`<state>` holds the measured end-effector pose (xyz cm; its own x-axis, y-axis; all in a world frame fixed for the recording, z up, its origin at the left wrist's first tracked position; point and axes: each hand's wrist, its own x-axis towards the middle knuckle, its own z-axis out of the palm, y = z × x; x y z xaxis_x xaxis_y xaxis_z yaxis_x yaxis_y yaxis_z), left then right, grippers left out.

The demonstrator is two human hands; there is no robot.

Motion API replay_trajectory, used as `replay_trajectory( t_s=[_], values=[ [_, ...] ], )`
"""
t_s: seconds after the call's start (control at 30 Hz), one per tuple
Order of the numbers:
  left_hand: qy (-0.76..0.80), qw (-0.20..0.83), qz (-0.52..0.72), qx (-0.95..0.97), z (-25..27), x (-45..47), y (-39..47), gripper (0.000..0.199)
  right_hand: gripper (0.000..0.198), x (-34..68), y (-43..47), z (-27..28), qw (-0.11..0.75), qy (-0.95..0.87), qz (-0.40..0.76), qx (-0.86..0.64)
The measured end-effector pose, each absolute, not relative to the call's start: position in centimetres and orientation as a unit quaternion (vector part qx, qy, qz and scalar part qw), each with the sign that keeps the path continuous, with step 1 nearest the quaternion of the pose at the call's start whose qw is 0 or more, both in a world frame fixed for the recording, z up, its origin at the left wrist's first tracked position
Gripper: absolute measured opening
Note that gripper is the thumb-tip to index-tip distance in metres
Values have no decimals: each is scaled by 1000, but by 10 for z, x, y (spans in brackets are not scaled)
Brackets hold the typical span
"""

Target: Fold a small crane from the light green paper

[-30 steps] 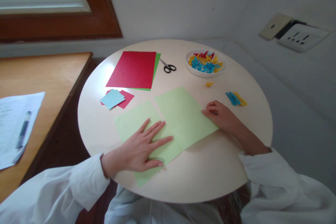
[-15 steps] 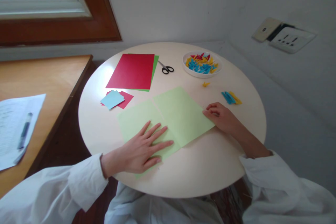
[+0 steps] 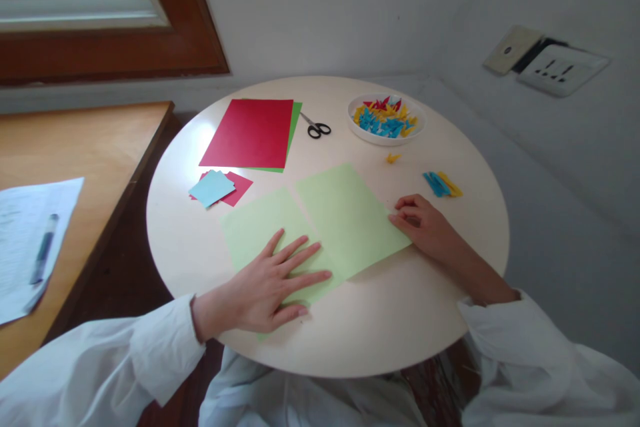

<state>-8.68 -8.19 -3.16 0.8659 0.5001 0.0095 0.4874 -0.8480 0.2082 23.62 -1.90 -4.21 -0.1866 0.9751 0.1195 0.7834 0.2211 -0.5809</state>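
Note:
A light green sheet of paper (image 3: 350,213) lies on the round white table before me, split by a line into two halves that join near its front edge. My left hand (image 3: 267,287) rests flat across the left half, fingers spread. At the right edge of the other half, my right hand (image 3: 423,223) pinches the paper between thumb and fingers, and that side is lifted slightly off the table. Beyond the right hand are folded blue and yellow paper strips (image 3: 440,184). One small yellow folded paper piece (image 3: 393,159) sits alone behind the sheet.
A white dish (image 3: 380,141) of colourful folded paper pieces stands at the back right. Black-handled scissors (image 3: 316,127) lie beside red paper (image 3: 250,133) over green. Small blue squares (image 3: 213,188) overlap pink ones at left. A wooden desk (image 3: 100,140) adjoins, bearing written sheets and a pen (image 3: 45,250).
Both hands keep nearly the same places on the light green paper. The view has shifted very slightly; nothing has been picked up or let go.

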Motion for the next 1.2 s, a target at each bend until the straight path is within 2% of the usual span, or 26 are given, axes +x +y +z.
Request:
replay_trajectory(
  t_s=[0.17,0.33,0.9,1.2],
  values=[
    [259,107,23,960,-29,-86,-82,55,38,238,-18,-40,230,-741,213,-594],
    [250,103,26,962,-29,-87,-81,54,44,242,-22,-42,266,-704,241,-613],
    [249,95,28,963,-28,-91,-91,53,26,241,-33,-48,252,-729,201,-604],
    [250,101,37,962,-29,-92,-91,52,25,244,-31,-50,251,-730,203,-602]
  ],
)
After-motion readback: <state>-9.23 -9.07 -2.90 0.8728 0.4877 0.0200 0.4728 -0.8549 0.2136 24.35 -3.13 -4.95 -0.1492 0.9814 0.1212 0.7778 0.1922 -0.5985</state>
